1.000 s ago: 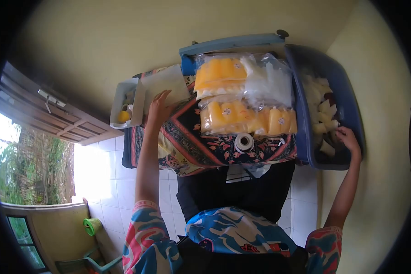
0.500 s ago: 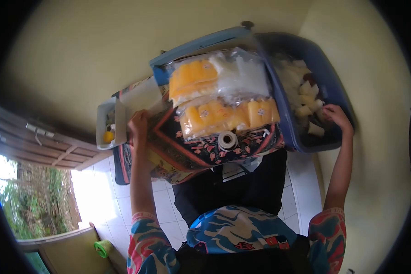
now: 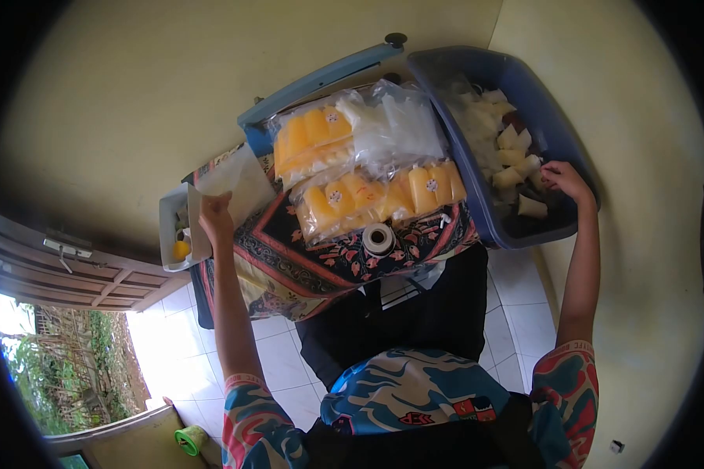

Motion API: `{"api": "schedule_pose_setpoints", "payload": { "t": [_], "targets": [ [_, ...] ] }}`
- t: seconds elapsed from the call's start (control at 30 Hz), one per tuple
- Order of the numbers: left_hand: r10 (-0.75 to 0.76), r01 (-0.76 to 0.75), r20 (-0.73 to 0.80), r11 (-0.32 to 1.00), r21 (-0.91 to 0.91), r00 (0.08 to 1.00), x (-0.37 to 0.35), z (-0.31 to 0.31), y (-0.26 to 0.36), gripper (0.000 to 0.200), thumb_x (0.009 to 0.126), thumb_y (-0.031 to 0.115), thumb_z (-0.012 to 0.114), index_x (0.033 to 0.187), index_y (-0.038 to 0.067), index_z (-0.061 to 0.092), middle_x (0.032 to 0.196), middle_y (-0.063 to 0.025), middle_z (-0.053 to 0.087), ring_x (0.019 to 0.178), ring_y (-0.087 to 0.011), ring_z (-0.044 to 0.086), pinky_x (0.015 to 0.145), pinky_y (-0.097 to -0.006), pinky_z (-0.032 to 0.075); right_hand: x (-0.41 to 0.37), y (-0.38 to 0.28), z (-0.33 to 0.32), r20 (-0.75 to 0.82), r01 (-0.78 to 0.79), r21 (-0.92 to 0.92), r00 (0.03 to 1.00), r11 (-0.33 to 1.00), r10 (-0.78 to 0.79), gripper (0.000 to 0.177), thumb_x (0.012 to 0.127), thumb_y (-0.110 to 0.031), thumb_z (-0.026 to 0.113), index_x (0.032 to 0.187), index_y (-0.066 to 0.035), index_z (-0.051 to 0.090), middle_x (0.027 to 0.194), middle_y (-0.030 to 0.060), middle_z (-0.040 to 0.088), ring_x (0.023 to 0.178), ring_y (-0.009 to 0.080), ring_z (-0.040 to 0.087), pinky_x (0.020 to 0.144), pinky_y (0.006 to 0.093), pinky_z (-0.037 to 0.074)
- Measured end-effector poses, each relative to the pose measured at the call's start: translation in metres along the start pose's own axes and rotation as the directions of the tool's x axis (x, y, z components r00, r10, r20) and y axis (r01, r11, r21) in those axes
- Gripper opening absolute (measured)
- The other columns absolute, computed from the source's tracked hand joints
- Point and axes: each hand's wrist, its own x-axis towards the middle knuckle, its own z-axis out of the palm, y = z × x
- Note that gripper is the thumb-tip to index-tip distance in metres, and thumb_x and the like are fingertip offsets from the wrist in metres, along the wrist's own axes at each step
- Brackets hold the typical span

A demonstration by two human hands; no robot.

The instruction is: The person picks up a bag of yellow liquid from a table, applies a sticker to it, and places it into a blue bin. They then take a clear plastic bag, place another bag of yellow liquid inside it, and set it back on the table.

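Observation:
My left hand (image 3: 217, 215) is closed beside the right wall of a small white plastic box (image 3: 167, 234). A translucent white panel (image 3: 241, 181) lies just behind that hand; what its fingers hold, if anything, is hidden. Inside the large blue bin (image 3: 545, 232), at its right side, my right hand (image 3: 567, 181) has its fingers drawn together. They are close to several small pale pillow-shaped packets (image 3: 532, 207), and I cannot make out what is between them. A small yellow thing (image 3: 181, 251) shows in the white box.
Clear bags of orange packets (image 3: 340, 203) and a bag of whitish ones (image 3: 399, 125) lie on a patterned cloth (image 3: 278, 254). A roll of tape (image 3: 378, 239) is near the front edge. A blue-grey bar (image 3: 321, 82) runs behind, along the wall.
The view has shifted slightly. My left hand has moved left, closer to the white box. My right hand stays in the blue bin, with its fingers more drawn in.

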Motion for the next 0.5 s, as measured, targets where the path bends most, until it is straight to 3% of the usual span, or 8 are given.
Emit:
{"api": "schedule_pose_setpoints", "payload": {
  "t": [0.2,0.4,0.5],
  "targets": [
    [0.178,-0.191,-0.092,0.967,-0.166,0.98,0.017,-0.002,0.012,0.011,0.085,-0.01,0.055,0.081,0.0,0.055,0.075,-0.0113,0.069,0.073,-0.0179,0.068,0.071,-0.0306,0.055,-0.002,-0.002,0.0,-0.014,0.001,-0.003,1.0,1.0,-0.001,0.027,0.096,-0.027,0.06,0.109,-0.003,0.064,0.09,0.0051,0.067,0.077,0.0126,0.064,0.07,0.0266,0.052],
    [0.167,-0.182,-0.072,0.903,-0.39,0.983,0.026,-0.021,0.043,0.015,0.088,-0.011,0.052,0.081,0.002,0.056,0.083,-0.0121,0.068,0.084,-0.0194,0.067,0.08,-0.0282,0.053,0.005,0.003,-0.001,-0.073,0.083,0.017,0.994,0.996,-0.082,0.023,0.096,-0.022,0.061,0.107,-0.002,0.064,0.089,0.0045,0.066,0.076,0.0126,0.064,0.069,0.025,0.052],
    [0.185,-0.172,-0.041,0.784,-0.596,0.982,0.02,-0.033,0.08,0.014,0.09,-0.01,0.052,0.087,0.001,0.058,0.092,-0.0145,0.067,0.094,-0.0202,0.066,0.091,-0.0281,0.049,0.007,0.005,-0.001,-0.131,0.137,-0.02,0.982,0.99,-0.139,0.021,0.095,-0.019,0.061,0.107,-0.002,0.065,0.088,0.0044,0.066,0.076,0.0127,0.064,0.068,0.0248,0.052]
  ]
}}
